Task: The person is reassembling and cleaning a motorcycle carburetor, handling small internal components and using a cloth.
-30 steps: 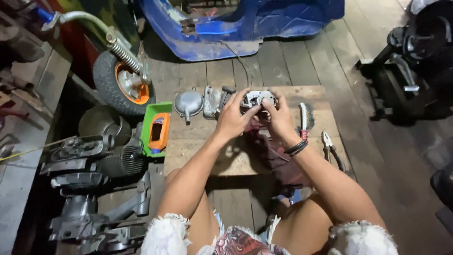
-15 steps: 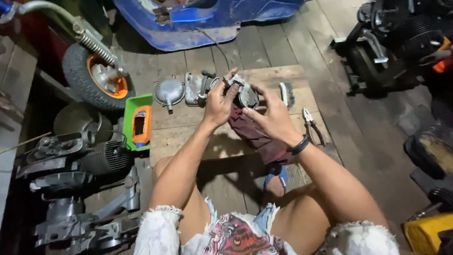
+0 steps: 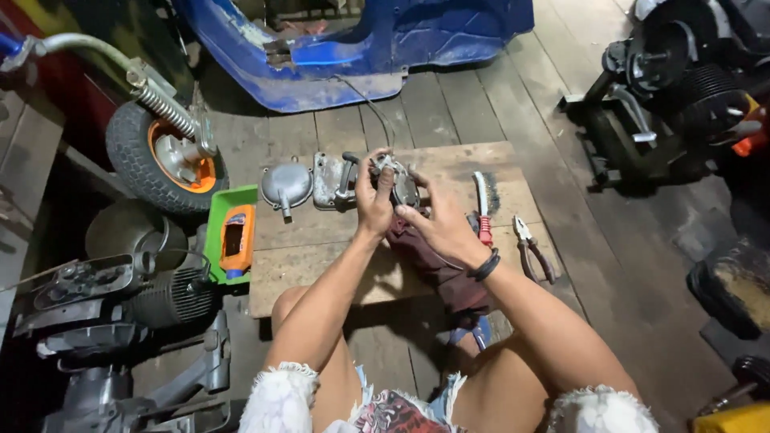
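Flanking the gripped metal part (image 3: 399, 183): wire brush (image 3: 484, 204), pliers (image 3: 532, 247).

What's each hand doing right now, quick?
Left hand: closed around the metal part.
Right hand: fingers on the same part, over a dark red rag.

A repair workshop; engines (image 3: 120, 305), scooter wheel (image 3: 164, 156), pliers (image 3: 532, 248) on plank floor (image 3: 626, 265).
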